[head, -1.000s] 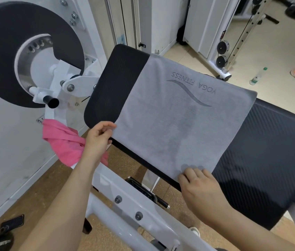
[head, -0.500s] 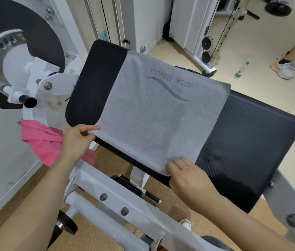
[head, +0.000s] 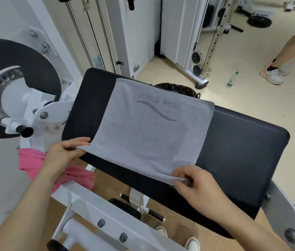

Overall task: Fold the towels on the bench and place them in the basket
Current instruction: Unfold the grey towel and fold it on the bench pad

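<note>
A grey towel (head: 143, 134) lies spread flat across the middle of the black padded bench (head: 237, 151). Bare padding shows to the left and right of it. The printed words "YOGA FITNESS" and a wavy line sit near its far edge and read upside down from this side. That far edge lies along the far edge of the bench, and the near edge reaches the bench's near edge.

The left grip (head: 61, 156) pinches the towel's near left corner between thumb and fingers, and the corner is raised a little off the padding. The right grip (head: 195, 185) pinches the near right corner between thumb and forefinger, with the other fingers curled beneath. The cloth there is bunched and lifted just clear of the bench.

A pink towel (head: 32, 160) hangs crumpled over the white machine frame (head: 106, 214), below and to the left of the bench and partly behind the left wrist. Beyond the bench's far edge shows the rim of a dark woven basket (head: 177, 88), mostly hidden by the bench and the grey towel.

A large black disc (head: 2, 57) on the machine fills the left side. On the pale floor farther off stands a clear bottle (head: 231, 80) with a green cap. Near it is another person's leg and white shoe (head: 271, 77). The wearer's own white shoes (head: 191, 241) show at the bottom edge.
</note>
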### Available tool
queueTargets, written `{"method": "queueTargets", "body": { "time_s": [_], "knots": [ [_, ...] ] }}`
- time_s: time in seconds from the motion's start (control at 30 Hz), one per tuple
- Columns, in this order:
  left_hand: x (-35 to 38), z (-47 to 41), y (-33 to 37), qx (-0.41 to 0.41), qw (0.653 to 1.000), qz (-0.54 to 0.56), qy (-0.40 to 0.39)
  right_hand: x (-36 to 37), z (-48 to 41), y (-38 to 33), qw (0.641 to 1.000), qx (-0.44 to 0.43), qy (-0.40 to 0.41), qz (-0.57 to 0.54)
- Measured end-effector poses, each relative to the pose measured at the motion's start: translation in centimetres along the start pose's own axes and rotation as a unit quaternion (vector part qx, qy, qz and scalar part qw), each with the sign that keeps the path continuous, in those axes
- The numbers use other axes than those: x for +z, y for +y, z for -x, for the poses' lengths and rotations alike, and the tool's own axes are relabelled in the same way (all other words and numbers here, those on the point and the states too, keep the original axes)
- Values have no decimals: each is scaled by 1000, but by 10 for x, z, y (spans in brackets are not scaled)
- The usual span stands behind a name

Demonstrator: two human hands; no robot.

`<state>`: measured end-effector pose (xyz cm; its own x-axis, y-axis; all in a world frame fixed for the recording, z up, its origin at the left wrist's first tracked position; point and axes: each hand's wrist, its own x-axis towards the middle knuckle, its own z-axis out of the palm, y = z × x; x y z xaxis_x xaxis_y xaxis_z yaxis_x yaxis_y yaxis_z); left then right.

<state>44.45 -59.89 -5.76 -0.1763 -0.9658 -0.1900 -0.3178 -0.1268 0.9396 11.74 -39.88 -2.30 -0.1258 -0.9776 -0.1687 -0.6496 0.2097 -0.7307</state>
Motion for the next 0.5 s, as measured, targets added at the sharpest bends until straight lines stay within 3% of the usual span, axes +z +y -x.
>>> {"method": "queueTargets", "body": {
  "time_s": [0.17, 0.23, 0.3, 0.33, 0.4, 0.5],
  "knots": [
    [7, -23, 16, -4, 998, 53, -18, -22, -8, 0, 997, -1, 29, 66],
    [14, -37, 26, 19, 1000, 21, -5, -36, -19, 0, 995, 60, 53, -64],
    [24, -53, 39, 48, 999, -5, -5, -51, -31, -5, 958, 123, 48, -254],
    [30, -61, 46, 60, 998, -10, 2, -59, -38, -7, 945, 127, 54, -297],
    [43, -79, 63, 82, 996, -8, 38, -73, -56, -9, 945, 112, 95, -293],
    [62, -104, 91, 112, 990, -21, 87, -90, -81, -11, 963, 80, 195, -168]
  ]
}}
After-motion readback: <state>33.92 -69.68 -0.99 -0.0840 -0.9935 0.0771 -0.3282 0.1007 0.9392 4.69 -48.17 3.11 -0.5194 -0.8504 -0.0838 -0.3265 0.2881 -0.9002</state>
